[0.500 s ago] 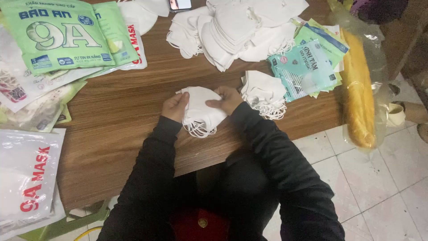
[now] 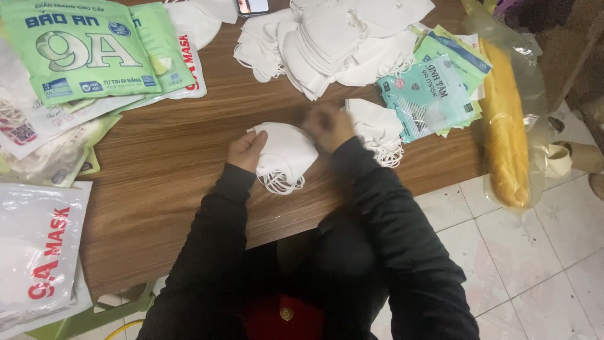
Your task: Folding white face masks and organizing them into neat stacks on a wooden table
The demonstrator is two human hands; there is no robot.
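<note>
white mask stack [image 2: 286, 154] | left hand [image 2: 247, 151] grasping it | right hand [image 2: 327, 126] blurred, fingers unclear

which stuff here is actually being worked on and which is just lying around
In hand:
- left hand
- right hand
- small stack of white masks

Lying about:
- second small stack
- big pile of masks
- green packets
- teal packets
- yellow roll in plastic
- phone

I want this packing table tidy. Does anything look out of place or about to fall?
Yes: a long yellow roll in clear plastic hangs past the wooden table's right edge, over the tiled floor. The white masks lie in a loose heap. Both hands, left hand and right hand, rest on a small mask stack.
</note>
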